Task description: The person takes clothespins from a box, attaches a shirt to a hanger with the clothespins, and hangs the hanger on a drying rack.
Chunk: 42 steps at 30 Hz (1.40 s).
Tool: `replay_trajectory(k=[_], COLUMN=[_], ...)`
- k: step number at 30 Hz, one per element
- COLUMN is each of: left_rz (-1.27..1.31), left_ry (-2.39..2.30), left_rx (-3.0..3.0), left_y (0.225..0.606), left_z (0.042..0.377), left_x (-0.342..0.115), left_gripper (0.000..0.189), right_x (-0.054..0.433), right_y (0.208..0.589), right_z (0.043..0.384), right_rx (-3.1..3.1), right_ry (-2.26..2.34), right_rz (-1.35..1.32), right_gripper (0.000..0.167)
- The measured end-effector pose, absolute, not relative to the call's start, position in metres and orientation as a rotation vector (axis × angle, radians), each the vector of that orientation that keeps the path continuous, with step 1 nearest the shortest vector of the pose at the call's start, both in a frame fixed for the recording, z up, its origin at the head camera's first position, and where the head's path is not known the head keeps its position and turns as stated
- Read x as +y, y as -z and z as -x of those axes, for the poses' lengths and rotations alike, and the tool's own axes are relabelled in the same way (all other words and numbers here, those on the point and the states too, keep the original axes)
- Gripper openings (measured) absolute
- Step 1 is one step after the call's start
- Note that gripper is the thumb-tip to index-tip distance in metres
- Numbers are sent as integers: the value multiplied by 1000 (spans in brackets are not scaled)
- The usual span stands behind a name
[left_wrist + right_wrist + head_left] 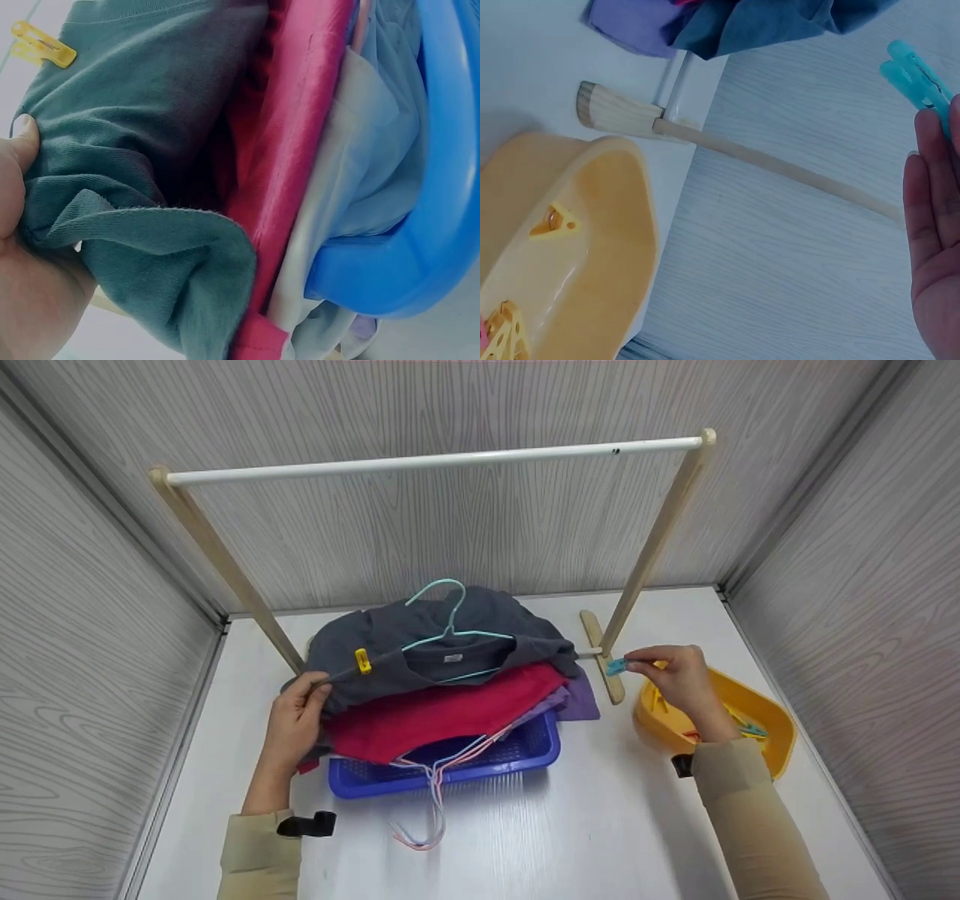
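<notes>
A dark grey shirt [390,626] lies over the clothes pile with a mint-green hanger [451,615] inside its neck. My left hand [298,712] pinches the shirt's left shoulder, near a yellow clothespin [363,661] clipped on the fabric. In the left wrist view, the grey cloth [112,135] bunches between thumb and fingers. My right hand [684,682] holds a light-blue clothespin [616,667] between thumb and fingertips, right of the shirt's other shoulder. Seen from the right wrist, that blue clothespin [919,79] points away from the fingers.
Red cloth [450,712] and purple cloth [581,697] lie under the shirt on a blue basket [450,781], with several hangers [435,810] sticking out in front. A yellow tub [780,727] of clothespins stands at right. Behind rises a rack with a white rail [435,461].
</notes>
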State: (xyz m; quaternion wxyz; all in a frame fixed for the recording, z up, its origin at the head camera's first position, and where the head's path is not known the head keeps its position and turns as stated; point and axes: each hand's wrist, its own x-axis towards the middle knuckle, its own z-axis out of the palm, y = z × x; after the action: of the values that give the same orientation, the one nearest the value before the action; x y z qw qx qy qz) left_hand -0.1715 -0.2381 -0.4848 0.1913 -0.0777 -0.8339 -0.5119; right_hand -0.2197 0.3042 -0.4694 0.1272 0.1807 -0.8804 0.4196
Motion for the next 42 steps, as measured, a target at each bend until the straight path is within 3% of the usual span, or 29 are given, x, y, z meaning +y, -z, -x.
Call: replay_trajectory(k=[10,19,42], left_rz=[171,196,246], left_ry=[1511,1560,1671], left_rx=[-2366,-2375,-2322], left_y=[482,453,455], left_z=[168,154,151], left_x=[-242,-231,-231], left_gripper=[12,11,12], right_x=[277,232,199], right_y=[463,430,428], right_z=[220,212,228], right_rx=[-2373,-2139,-2118], right_ry=[-1301,-1243,-1191], right_rz=[-649,-883,-886], right_gripper=[15,20,18])
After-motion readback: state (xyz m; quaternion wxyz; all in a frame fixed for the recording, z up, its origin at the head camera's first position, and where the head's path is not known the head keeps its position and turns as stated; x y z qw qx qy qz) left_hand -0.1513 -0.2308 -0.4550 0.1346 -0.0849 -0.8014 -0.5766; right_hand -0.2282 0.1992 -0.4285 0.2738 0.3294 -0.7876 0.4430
